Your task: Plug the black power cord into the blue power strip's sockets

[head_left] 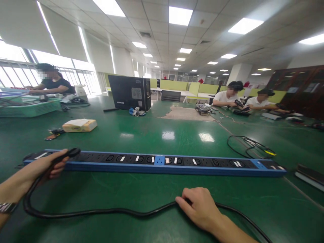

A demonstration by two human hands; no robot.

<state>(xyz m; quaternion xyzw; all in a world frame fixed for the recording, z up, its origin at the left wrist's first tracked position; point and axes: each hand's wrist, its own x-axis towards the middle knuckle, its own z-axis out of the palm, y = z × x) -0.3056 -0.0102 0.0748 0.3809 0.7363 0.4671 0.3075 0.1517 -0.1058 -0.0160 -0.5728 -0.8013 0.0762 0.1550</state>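
A wide green table (113, 195) spreads out before me. Along its near side lies a long blue-and-black power strip (141, 168), sockets facing up, set crosswise, probably so that both hands can reach most of its length. A black computer case (128, 92) stands upright farther back, likely to leave the near surface free. A black cable (101, 212) bends in a U at the left, then runs across the tabletop between strip and person and out of view at lower right.

The person's left hand (55, 163) is closed around the cable near its end, at the strip's left end, seemingly to hold that end up; I cannot tell whether it touches the strip. The right hand (199, 206) rests low, fingers curled, thumb and forefinger pinched on the cable, perhaps to steady the slack.

Counted, big to small: three other people, one seated at the left (57, 86) and two at the right (224, 98); one power strip with two blue panels (159, 160); one computer case; one green basket (32, 109); one held cable; one loose cord (253, 143) near the strip's right end; one tissue packet (79, 125); one bundle of gloves (137, 112), too jumbled to number.
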